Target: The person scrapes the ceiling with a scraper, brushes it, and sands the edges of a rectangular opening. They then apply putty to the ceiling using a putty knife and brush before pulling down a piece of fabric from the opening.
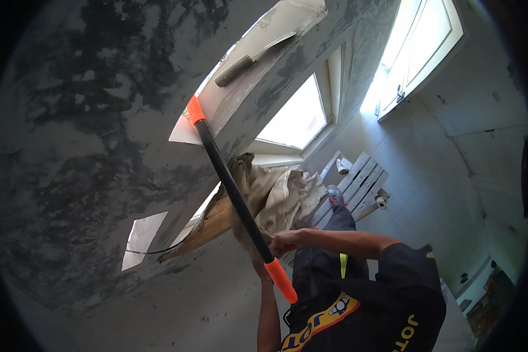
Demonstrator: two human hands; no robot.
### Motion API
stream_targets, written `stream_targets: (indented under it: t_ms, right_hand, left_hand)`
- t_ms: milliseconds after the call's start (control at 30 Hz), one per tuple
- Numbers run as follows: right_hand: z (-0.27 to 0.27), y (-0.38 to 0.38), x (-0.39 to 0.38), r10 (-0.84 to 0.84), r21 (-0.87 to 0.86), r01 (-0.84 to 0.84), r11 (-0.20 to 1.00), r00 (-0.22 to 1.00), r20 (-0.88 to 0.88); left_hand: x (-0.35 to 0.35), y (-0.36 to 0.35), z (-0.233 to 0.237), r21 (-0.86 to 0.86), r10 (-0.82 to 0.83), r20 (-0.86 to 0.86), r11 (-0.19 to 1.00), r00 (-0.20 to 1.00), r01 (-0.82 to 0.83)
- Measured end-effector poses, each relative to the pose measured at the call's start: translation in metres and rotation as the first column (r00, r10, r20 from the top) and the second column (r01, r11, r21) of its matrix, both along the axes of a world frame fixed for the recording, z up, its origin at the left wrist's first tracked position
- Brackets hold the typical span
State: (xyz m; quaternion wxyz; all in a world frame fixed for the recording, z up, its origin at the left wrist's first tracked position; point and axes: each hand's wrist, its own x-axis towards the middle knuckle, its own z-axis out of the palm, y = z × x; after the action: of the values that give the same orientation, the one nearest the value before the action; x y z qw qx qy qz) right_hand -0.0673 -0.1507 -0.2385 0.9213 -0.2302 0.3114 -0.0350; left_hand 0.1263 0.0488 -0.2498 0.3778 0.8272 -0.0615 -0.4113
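Gripping a black pole (234, 196) near its lower end, you have both hands closed around it. Your right hand (286, 240) wraps the shaft just above the orange grip (281, 281). Your left hand (259, 270) clasps it from the other side and is partly hidden behind the shaft. The pole slants up and to the left to an orange collar (196, 110). Beyond the collar a roller (234, 70) lies against the blotchy grey plastered surface (88, 146), on a paler strip beside a window recess.

Behind the pole, a crumpled dust sheet (281, 196) is heaped against the wall, with a sheet of cardboard (208, 226) poking out from under it. Your shoe (334, 195) stands on a pale wooden pallet (361, 179), just beside the sheet. Two windows (296, 117) glare white with daylight, and a sunlit patch (144, 234) falls on the grey surface low on the left. Cluttered items at the lower right edge (487, 293) are too small and dark to tell what they hold.
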Motion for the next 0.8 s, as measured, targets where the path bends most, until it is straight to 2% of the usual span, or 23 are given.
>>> stream_targets:
  t_ms: [67, 100, 133, 167, 200, 233, 267, 333, 367, 400, 433, 467, 533, 567, 600, 667, 700, 767, 800]
  right_hand:
    - [-0.034, -0.015, -0.006, -0.184, 0.246, 0.131, 0.960, 0.960, 0.210]
    - [-0.011, -0.042, -0.012, -0.416, 0.006, 0.421, 0.907, 0.898, -0.144]
    - [-0.137, -0.029, 0.012, -0.624, -0.178, 0.618, 0.766, 0.650, -0.434]
    - [-0.087, -0.026, 0.014, -0.567, -0.170, 0.558, 0.812, 0.683, -0.460]
    - [-0.055, -0.016, 0.021, -0.428, -0.200, 0.378, 0.904, 0.794, -0.432]
    - [-0.024, -0.004, 0.021, -0.146, -0.256, 0.055, 0.965, 0.924, -0.352]
    - [0.002, 0.006, 0.017, 0.173, -0.391, -0.257, 0.884, 0.956, -0.238]
    - [0.013, -0.001, 0.000, -0.034, -0.063, 0.034, 0.997, 0.999, 0.012]
    - [0.019, -0.005, -0.008, -0.152, 0.133, 0.138, 0.981, 0.983, 0.101]
    - [0.022, -0.015, -0.006, -0.497, 0.236, 0.519, 0.822, 0.855, -0.148]
    - [0.009, -0.019, -0.006, -0.538, -0.046, 0.547, 0.836, 0.798, -0.271]
    - [-0.003, -0.022, -0.006, -0.601, -0.325, 0.508, 0.798, 0.710, -0.366]
    - [0.015, -0.007, -0.008, -0.418, -0.199, 0.373, 0.906, 0.860, -0.292]
    - [-0.005, 0.011, 0.004, -0.262, -0.270, 0.193, 0.943, 0.932, -0.249]
    - [0.018, 0.023, -0.004, -0.245, -0.336, 0.194, 0.922, 0.963, -0.116]
    - [0.025, 0.039, -0.007, -0.096, -0.365, 0.117, 0.924, 0.992, 0.077]
    - [0.018, 0.040, -0.007, -0.094, -0.361, 0.117, 0.925, 0.992, 0.080]
    - [0.005, 0.038, -0.009, 0.029, -0.150, 0.001, 0.989, 0.980, 0.196]
    - [0.000, 0.040, -0.015, 0.027, -0.143, 0.002, 0.990, 0.980, 0.196]
  left_hand:
    - [-0.012, -0.018, 0.015, -0.111, 0.026, -0.020, 0.993, 0.999, -0.028]
    - [-0.019, -0.024, 0.014, -0.173, 0.051, -0.036, 0.983, 0.998, -0.056]
    - [-0.017, -0.017, 0.011, -0.164, 0.061, -0.034, 0.984, 0.998, -0.066]
    - [-0.007, -0.008, -0.002, -0.122, -0.001, 0.077, 0.992, 0.997, 0.011]
    - [0.000, -0.010, -0.011, -0.084, -0.076, 0.184, 0.992, 0.980, 0.093]
    - [-0.018, -0.019, 0.007, -0.121, -0.097, 0.189, 0.985, 0.977, 0.122]
    - [-0.017, -0.022, 0.005, -0.122, -0.104, 0.187, 0.984, 0.977, 0.129]
    - [-0.003, -0.009, -0.012, -0.179, -0.085, 0.175, 0.977, 0.981, 0.117]
    - [0.003, -0.007, -0.025, -0.218, -0.071, 0.168, 0.970, 0.983, 0.107]
    - [0.004, -0.006, -0.039, -0.260, -0.048, 0.157, 0.962, 0.986, 0.088]
    - [0.001, -0.003, -0.037, -0.270, -0.039, 0.153, 0.959, 0.987, 0.079]
    - [-0.003, -0.001, -0.035, -0.280, -0.030, 0.148, 0.957, 0.988, 0.071]
    - [-0.024, -0.015, 0.001, -0.222, 0.082, -0.260, 0.965, 0.962, -0.143]
    - [-0.030, -0.019, 0.013, -0.192, 0.008, -0.235, 0.980, 0.972, -0.054]
    - [-0.040, -0.025, 0.022, -0.181, -0.018, -0.228, 0.983, 0.973, -0.024]
    - [-0.058, -0.037, 0.038, -0.170, -0.059, -0.186, 0.985, 0.981, 0.028]
    - [-0.067, -0.042, 0.042, -0.168, -0.078, -0.157, 0.984, 0.985, 0.052]
    - [-0.085, -0.053, 0.045, -0.167, -0.112, -0.083, 0.981, 0.990, 0.097]
    - [-0.093, -0.058, 0.047, -0.168, -0.128, -0.055, 0.979, 0.990, 0.117]
